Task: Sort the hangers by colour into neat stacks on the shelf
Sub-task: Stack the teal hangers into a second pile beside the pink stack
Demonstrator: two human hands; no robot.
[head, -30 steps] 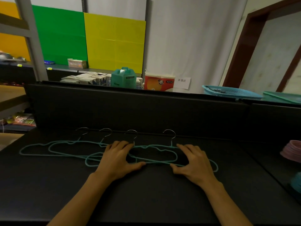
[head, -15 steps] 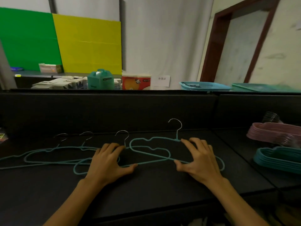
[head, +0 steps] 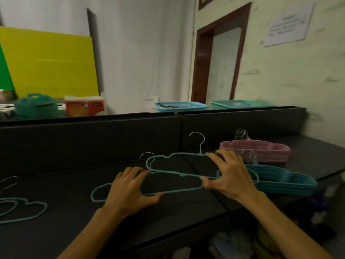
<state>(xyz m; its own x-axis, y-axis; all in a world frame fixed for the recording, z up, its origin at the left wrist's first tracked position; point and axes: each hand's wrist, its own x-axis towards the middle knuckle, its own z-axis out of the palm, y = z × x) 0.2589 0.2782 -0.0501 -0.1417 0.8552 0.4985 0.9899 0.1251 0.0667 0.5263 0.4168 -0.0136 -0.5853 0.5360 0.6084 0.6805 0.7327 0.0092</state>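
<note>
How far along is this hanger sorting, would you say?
Partly done, it seems. A pink stack of cloud-shaped hangers and a teal stack already sit on the black shelf. In hand: the right hand grips one loose teal wire hanger, lifted, while the left hand touches another. Left: more teal hangers at the left edge.

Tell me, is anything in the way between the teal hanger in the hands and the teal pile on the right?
Nothing visible is. The right hand holds the teal hanger right beside the teal stack, with only bare black shelf under it. The pink stack sits behind, off the path.
</note>
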